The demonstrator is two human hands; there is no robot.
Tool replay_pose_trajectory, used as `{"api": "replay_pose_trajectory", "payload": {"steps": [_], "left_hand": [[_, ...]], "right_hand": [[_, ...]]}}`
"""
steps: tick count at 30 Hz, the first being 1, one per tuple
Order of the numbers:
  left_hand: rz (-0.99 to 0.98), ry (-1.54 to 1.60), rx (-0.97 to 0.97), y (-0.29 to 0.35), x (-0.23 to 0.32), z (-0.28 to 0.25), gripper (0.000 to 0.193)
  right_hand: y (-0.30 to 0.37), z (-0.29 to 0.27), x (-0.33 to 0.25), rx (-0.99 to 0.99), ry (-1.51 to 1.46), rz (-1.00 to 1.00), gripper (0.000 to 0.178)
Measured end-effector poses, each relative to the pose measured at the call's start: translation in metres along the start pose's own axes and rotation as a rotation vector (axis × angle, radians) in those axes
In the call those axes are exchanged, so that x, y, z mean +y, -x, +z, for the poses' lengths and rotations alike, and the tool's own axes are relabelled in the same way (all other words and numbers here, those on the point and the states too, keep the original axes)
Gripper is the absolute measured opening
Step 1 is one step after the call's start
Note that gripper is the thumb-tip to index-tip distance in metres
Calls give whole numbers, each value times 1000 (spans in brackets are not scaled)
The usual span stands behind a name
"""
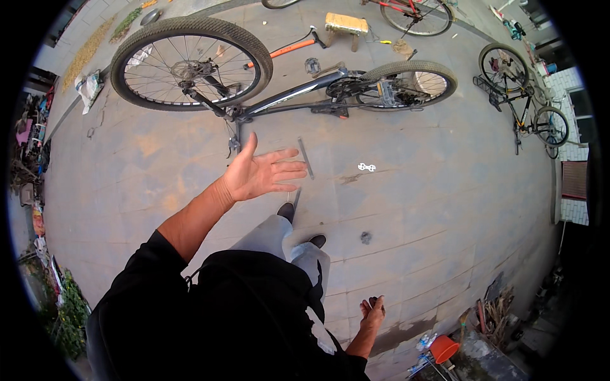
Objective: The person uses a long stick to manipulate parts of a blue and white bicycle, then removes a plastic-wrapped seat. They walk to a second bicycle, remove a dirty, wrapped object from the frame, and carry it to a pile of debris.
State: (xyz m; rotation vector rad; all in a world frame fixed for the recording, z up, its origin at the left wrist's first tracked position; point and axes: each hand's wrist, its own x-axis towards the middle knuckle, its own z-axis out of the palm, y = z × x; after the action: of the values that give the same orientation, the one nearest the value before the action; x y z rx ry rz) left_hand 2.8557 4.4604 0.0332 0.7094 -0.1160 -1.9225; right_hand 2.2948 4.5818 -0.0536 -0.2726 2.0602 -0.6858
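My left hand (264,174) is stretched out in front of me, palm showing, fingers spread and holding nothing. Just beyond it a dark bicycle (289,95) stands upside down, its large front wheel (260,82) up at the left and its rear wheel (451,82) to the right. Beside the left fingertips a thin grey metal bar (306,159) lies on the ground; a second bar (297,197) lies near my shoe. Farther right is a white bone-shaped wrench (366,167) with holes. Low at my right side, my right hand (373,311) hangs with loosely bent fingers, with nothing visible in it.
An orange floor pump (286,49) and a small stool with a yellowish top (346,24) stand behind the bicycle. A red bicycle (416,14) is at the back, another bicycle (524,114) at the right. A red bucket (443,348) and sticks (495,314) are at lower right.
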Motion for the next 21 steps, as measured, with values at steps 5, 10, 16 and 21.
{"api": "replay_pose_trajectory", "payload": {"steps": [5, 10, 16, 21], "left_hand": [[-413, -1843, 592, 5, -41, -77, 65], [-322, -1603, 668, 7, -80, -82, 51], [-304, -1575, 785, -44, -121, -57, 45], [-303, -1366, 853, -88, -145, -24, 41]], "right_hand": [[-40, -19, 6, 7, 66, 18, 48], [-77, -48, 21, 13, 80, 102, 40], [-137, -91, 39, 17, 24, 245, 35], [-185, -134, -13, 0, -2, 234, 31]]}}
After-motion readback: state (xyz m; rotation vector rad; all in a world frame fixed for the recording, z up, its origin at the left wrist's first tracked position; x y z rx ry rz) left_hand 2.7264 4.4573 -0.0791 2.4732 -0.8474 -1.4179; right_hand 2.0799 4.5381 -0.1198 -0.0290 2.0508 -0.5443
